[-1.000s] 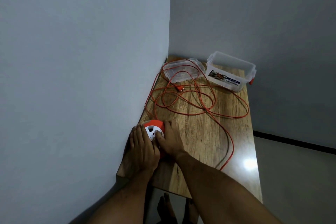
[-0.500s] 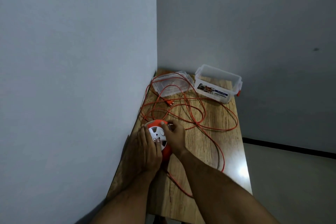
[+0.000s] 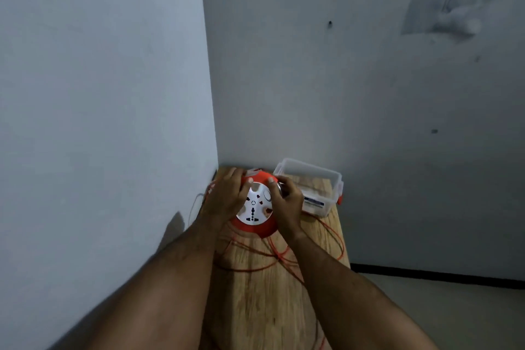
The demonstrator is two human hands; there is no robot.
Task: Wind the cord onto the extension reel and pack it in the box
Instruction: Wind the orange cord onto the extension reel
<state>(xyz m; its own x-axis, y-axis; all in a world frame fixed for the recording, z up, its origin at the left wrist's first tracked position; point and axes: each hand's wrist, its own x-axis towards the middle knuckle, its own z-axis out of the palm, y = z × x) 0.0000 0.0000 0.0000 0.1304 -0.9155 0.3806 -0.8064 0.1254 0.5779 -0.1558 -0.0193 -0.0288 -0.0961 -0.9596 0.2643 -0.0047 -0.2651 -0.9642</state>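
Head view: both hands grip the orange extension reel [image 3: 257,217], lifted off the counter [image 3: 264,301], white socket face up. Left hand [image 3: 225,197] clamps the rim at 9 o'clock; right hand [image 3: 285,203] pinches what looks like the winding knob at 2. Cord [image 3: 272,260] lies loose at 6, so winding is barely begun; next, crank while feeding slack. Clear box [image 3: 318,190] waits at 2. Versus 0.5 s ago: reel raised, view tilted up.

Both hands grip the orange extension reel [image 3: 255,207] above the wooden tabletop [image 3: 264,298], the left hand [image 3: 227,196] on its left rim and the right hand [image 3: 285,202] on its right, with loose orange cord [image 3: 284,257] trailing below and a clear plastic box [image 3: 315,187] just beyond.
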